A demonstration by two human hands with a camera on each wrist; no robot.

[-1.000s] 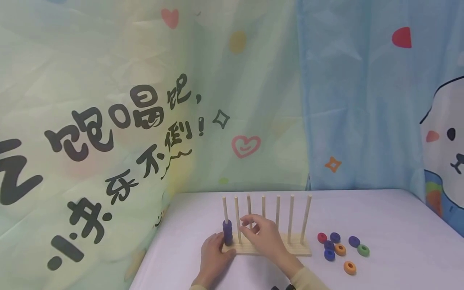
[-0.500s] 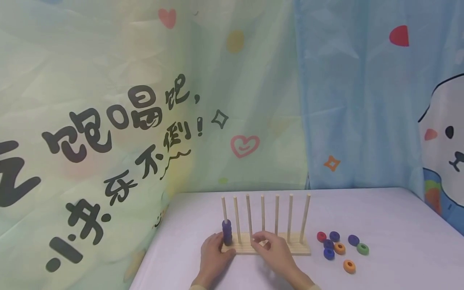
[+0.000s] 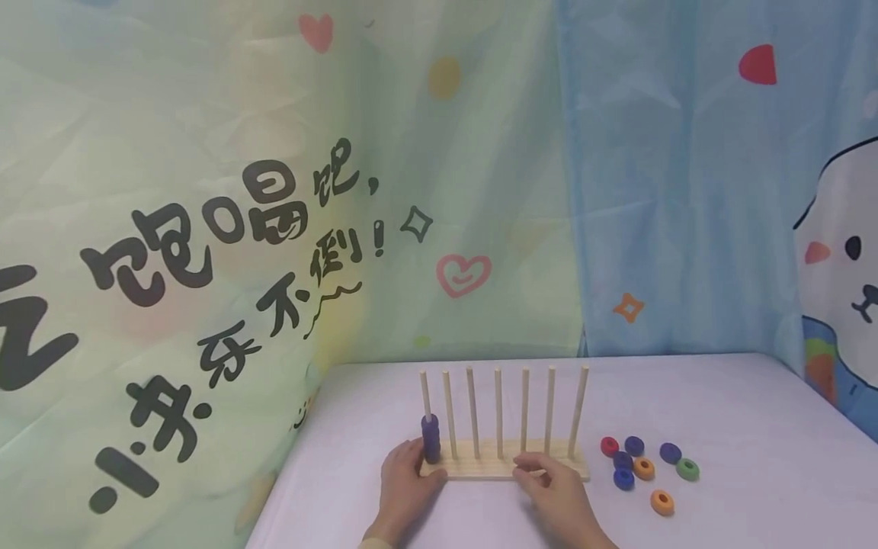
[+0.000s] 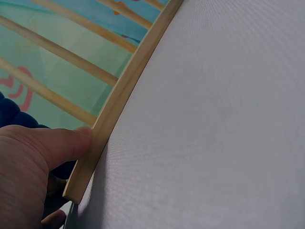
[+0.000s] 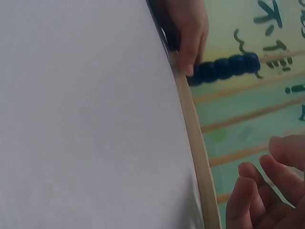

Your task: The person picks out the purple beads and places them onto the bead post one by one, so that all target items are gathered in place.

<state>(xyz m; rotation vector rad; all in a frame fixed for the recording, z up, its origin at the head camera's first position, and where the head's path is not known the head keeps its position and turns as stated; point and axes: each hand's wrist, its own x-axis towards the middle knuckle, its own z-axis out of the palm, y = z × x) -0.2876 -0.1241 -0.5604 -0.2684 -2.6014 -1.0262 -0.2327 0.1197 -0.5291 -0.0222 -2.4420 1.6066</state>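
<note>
A wooden peg rack [image 3: 473, 467] with a row of several upright pegs stands on the table. Dark blue-purple rings [image 3: 430, 440] are stacked on its leftmost peg. My left hand [image 3: 408, 482] grips the left end of the base, and in the left wrist view the thumb [image 4: 64, 144] presses on the base's edge. In front of the rack's right half is my right hand [image 3: 557, 492], its fingers loosely bent. The right wrist view shows nothing between its thumb and fingers [image 5: 240, 195]. The other pegs carry no rings.
Loose rings lie on the table right of the rack: a red ring [image 3: 610, 446], a green ring [image 3: 687, 469], an orange ring [image 3: 662, 502] and several others, blue, purple and orange. Printed curtains [image 3: 466, 191] hang behind the white table [image 3: 357, 396].
My right hand has moved down and to the right, from beside the second peg to the front of the rack's right half. The left hand has kept its hold on the base.
</note>
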